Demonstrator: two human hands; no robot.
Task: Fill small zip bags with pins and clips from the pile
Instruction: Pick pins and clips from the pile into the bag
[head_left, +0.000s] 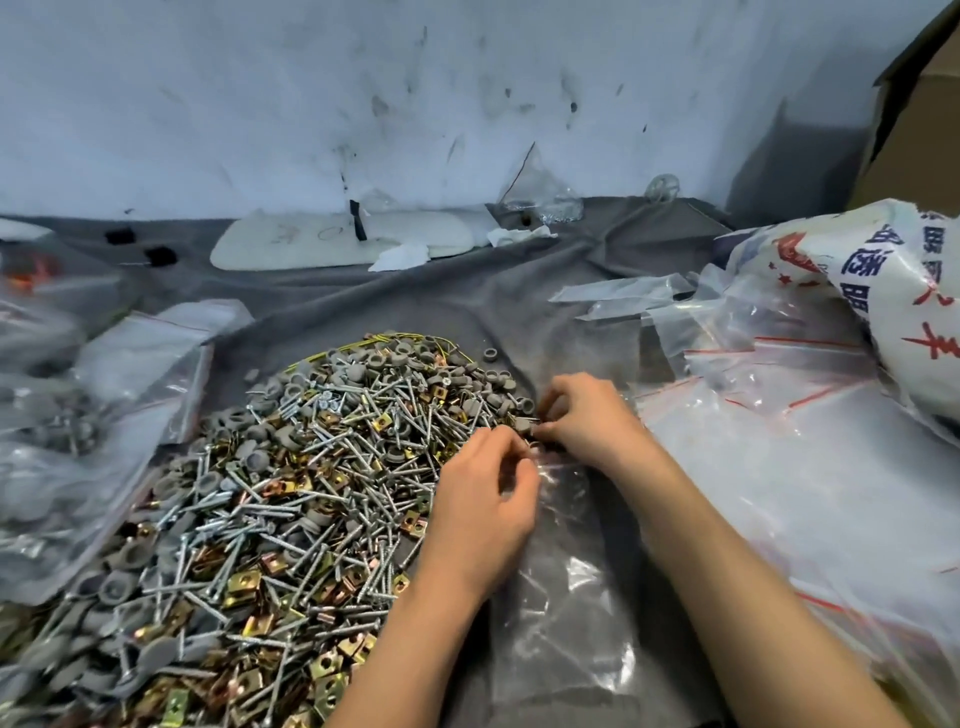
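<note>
Both sets of fingers (506, 441) pinch the lip of the small zip bag (561, 597), flat on the grey cloth (467, 312) beside the pile (291, 467); I judge the left hand (483, 499) should anchor one lip while the right hand (587, 415) peels the other wide before loading.

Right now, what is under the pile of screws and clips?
A grey cloth shows around the far and right edges of the pile. Whatever lies beneath its middle is covered.
</note>
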